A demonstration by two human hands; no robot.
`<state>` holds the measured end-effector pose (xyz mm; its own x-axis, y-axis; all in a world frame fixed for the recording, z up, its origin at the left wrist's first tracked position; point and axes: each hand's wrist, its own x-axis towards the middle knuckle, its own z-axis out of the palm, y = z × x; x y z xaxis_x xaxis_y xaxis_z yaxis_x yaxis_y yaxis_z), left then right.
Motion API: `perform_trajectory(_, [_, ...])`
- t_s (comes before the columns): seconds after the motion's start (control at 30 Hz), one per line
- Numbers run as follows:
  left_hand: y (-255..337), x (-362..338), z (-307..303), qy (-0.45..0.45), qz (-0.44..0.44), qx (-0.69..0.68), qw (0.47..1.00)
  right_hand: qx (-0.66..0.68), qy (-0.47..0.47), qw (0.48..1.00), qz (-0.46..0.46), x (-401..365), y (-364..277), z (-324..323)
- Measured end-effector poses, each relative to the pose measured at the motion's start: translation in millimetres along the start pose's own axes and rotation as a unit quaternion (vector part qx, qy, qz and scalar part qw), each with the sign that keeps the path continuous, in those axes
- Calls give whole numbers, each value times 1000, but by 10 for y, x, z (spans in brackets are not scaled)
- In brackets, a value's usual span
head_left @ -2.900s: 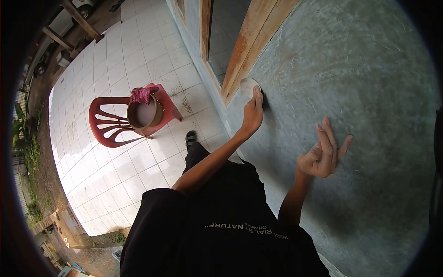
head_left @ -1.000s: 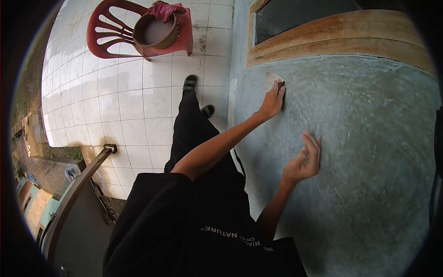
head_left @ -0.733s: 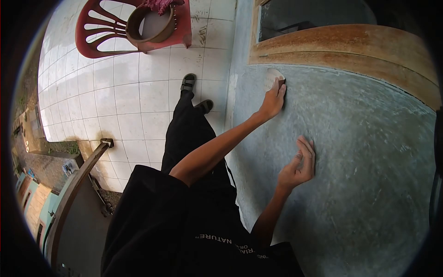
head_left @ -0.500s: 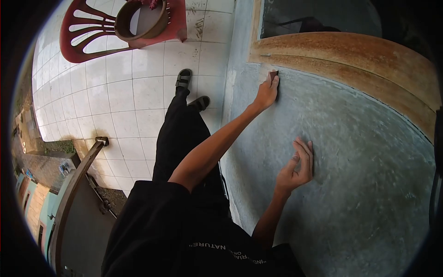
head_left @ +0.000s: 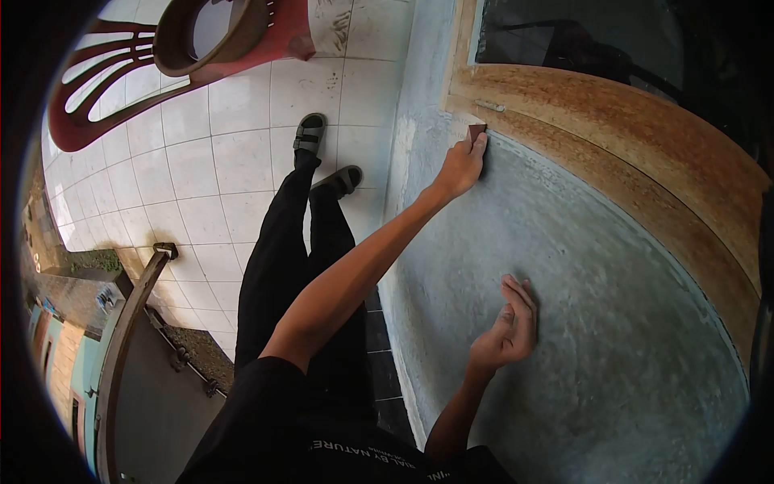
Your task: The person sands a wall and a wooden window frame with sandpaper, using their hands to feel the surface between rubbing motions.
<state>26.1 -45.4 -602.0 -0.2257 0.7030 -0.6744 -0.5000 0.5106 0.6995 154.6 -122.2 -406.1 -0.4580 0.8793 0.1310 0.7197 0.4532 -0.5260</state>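
Observation:
Pinched between the thumb and fingers of my left hand (head_left: pixel 461 168) is a small reddish-brown piece of sandpaper (head_left: pixel 476 130). It meets the top of the grey wall (head_left: pixel 451 242), right at the lower edge of the wooden window frame (head_left: pixel 564 93), near the frame's corner. Lower down, my right hand (head_left: pixel 506 335) is against the same wall, its fingers loosely bent, the thumb apart and nothing held.
A red plastic chair (head_left: pixel 76 129) bears a brown bowl (head_left: pixel 181 44) at the upper left. My sandalled feet (head_left: pixel 310 133) stand on white floor tiles (head_left: pixel 189 173). A wooden rail (head_left: pixel 121 355) runs along the lower left. Dark window glass (head_left: pixel 556 36) lies above the frame.
My right hand has slid a little down the wall. My left hand keeps the sandpaper near the frame corner. The view has shifted, with the chair farther left and higher.

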Motion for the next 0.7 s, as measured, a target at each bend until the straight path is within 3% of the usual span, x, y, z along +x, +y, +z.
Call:
perform_trajectory(0.1, [-112,125,-61,18,6,25,1000,-4,-6,1000,5,1,87,133])
perform_trajectory(0.17, [91,-104,-65,-34,-37,-13,999,-9,-7,1000,9,-4,118,168])
perform_trajectory(0.27, [41,-389,84,-24,22,-25,999,3,-1,1000,21,-24,132,197])
perform_trajectory(0.37, [-96,-185,27,-5,36,-8,999,11,-3,1000,27,-30,170,270])
perform_trajectory(0.47, [-216,246,-165,-11,-42,-11,999,17,1,999,32,-29,208,360])
perform_trajectory(0.57, [-461,472,-132,18,7,32,999,13,4,999,35,-30,254,419])
perform_trajectory(0.63, [-198,99,-98,-19,-47,-4,999,0,-15,999,46,-41,272,431])
perform_trajectory(0.7, [-171,-150,29,-15,43,2,999,-2,-23,999,40,-6,285,456])
